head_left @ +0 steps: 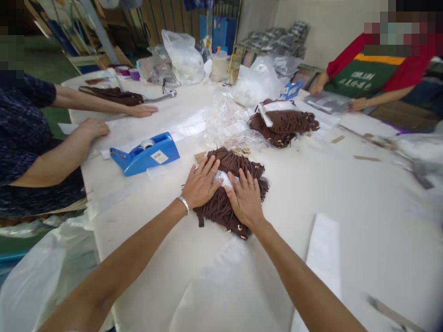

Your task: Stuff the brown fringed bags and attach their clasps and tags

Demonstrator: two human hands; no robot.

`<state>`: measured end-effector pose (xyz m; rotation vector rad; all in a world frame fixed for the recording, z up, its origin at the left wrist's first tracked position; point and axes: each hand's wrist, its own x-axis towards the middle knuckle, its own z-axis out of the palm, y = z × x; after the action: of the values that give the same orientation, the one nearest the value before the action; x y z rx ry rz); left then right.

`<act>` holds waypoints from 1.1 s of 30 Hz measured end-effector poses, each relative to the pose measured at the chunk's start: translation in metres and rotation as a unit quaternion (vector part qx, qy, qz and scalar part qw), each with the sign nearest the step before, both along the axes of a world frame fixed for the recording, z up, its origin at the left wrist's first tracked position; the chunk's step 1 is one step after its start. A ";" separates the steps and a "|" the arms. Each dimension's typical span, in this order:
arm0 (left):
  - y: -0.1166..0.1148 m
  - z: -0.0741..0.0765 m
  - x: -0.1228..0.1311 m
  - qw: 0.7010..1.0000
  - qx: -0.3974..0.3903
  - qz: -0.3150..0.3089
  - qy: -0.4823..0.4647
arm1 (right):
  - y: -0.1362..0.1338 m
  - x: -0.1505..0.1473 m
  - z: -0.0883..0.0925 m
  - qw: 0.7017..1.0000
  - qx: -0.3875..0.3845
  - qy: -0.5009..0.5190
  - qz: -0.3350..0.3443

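Note:
A brown fringed bundle (pixel 219 207) with small gold-coloured metal fittings lies on the white table in front of me. A white strip (pixel 223 178) shows across its middle. My left hand (pixel 200 183) rests flat on the left of the bundle, fingers stretched out, a silver bracelet at the wrist. On the right part lies my right hand (pixel 246 198), its fingers spread and pressing down. Both thumbs are near each other over the white strip. What lies under the palms is hidden.
Left of the bundle stands a blue tape dispenser (pixel 148 154). Farther back lie more brown fringed pieces (pixel 282 121) and clear plastic bags (pixel 256 80). A co-worker's hands (pixel 143 110) rest on the left; another co-worker (pixel 367 83) handles a clear packet. White paper (pixel 321 249) lies right.

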<state>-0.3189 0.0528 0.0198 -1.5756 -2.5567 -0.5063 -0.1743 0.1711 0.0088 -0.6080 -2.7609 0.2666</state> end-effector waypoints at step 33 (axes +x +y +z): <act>-0.005 0.000 0.003 0.998 0.041 -0.033 0.042 | 0.018 0.009 -0.014 0.980 -0.064 0.165 0.088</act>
<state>-0.3156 0.0476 0.0201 -1.6217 -2.3977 -0.5319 -0.1652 0.1887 -0.0049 -0.3144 -2.4879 0.5376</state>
